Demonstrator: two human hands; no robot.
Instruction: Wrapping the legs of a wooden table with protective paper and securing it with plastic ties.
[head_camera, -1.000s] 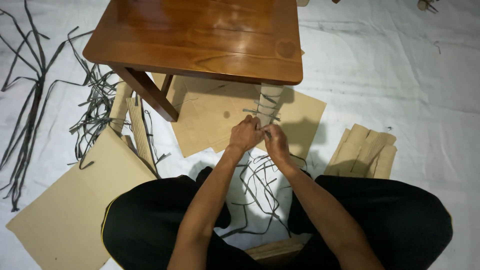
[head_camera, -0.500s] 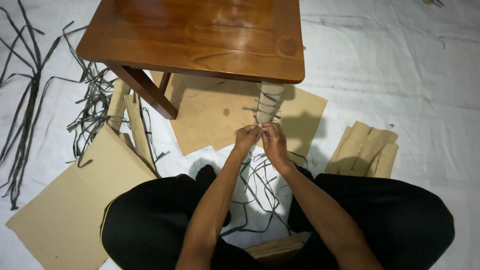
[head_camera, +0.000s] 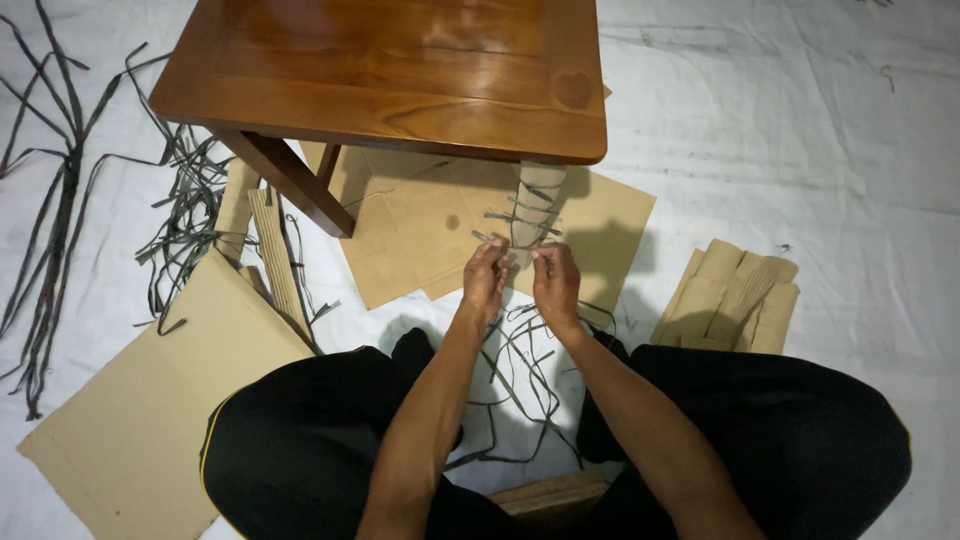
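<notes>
A small wooden table stands in front of me. Its near right leg is wrapped in cardboard and bound with thin grey straps. My left hand and my right hand meet at the lower part of that leg, each pinching an end of a grey strap that goes around the cardboard. Loose grey straps lie on the floor between my crossed legs.
A large cardboard sheet lies at the lower left, another under the table. Folded cardboard pieces sit to the right. Bundles of grey straps spread over the white floor cloth at the left. A wooden block rests by my legs.
My view has shifted slightly, so the table sits higher in frame. Both hands stay at the wrapped leg and have moved a little along it with the strap.
</notes>
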